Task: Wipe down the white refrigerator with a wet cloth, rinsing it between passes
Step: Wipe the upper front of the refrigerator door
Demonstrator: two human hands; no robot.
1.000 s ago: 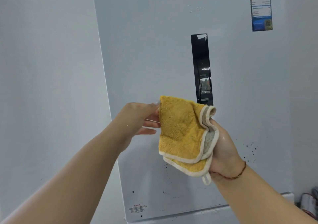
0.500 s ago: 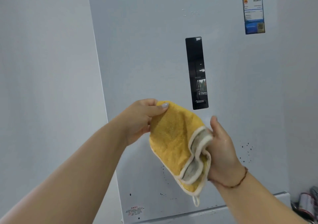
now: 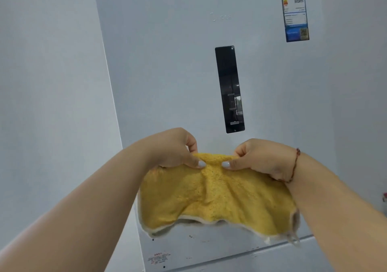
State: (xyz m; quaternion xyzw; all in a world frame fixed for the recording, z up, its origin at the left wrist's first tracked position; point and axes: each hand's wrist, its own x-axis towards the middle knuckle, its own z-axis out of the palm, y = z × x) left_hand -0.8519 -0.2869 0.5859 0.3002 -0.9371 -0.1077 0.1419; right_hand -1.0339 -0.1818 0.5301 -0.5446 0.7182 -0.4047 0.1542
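Cloth [image 3: 217, 196] spread wide between both hands, in front of white refrigerator [image 3: 167, 73]
left hand [image 3: 173, 148] and right hand [image 3: 261, 156] each pinch its top edge, thumbs nearly touching; cloth hangs below them

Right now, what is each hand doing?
Left hand: pinches the top edge of the yellow cloth.
Right hand: pinches the same top edge, close beside the left.

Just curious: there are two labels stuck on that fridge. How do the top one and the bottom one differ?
The top label is blue and large, with QR codes; the bottom label is small, with red print too blurred to read. The top one sits at the fridge's upper right corner, the bottom one at lower left. Both lie flat on the door.
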